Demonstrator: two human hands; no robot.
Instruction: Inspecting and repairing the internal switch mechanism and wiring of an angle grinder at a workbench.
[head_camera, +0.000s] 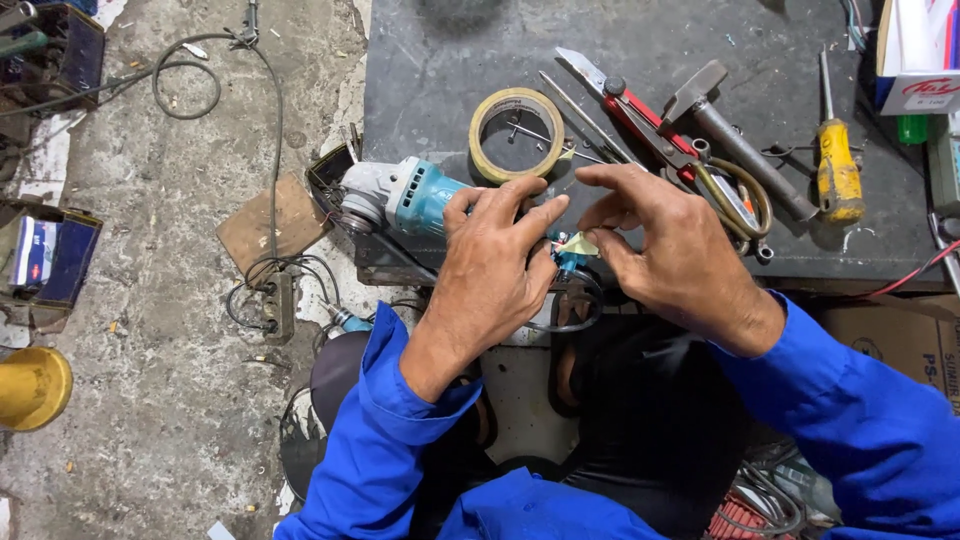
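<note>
Both hands (495, 275) (675, 250) pinch a small teal part (572, 258) off the angle grinder (405, 195) – light, fiddly, probably fragile – grip its edges

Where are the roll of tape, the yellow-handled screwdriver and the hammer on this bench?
Roll of tape (487, 152): head view, on its left rim.
Yellow-handled screwdriver (838, 175): head view, middle of the yellow handle.
Hammer (750, 160): head view, middle of its grey shaft.

My left hand (495, 265) covers the rear body of the teal angle grinder (400, 195). The small teal part with yellowish tape (572, 250) between my fingertips is too small to identify. White box (915, 55) at 2 o'clock is cut by the frame edge; yellow object (30, 385) at 8 o'clock is cropped too.
</note>
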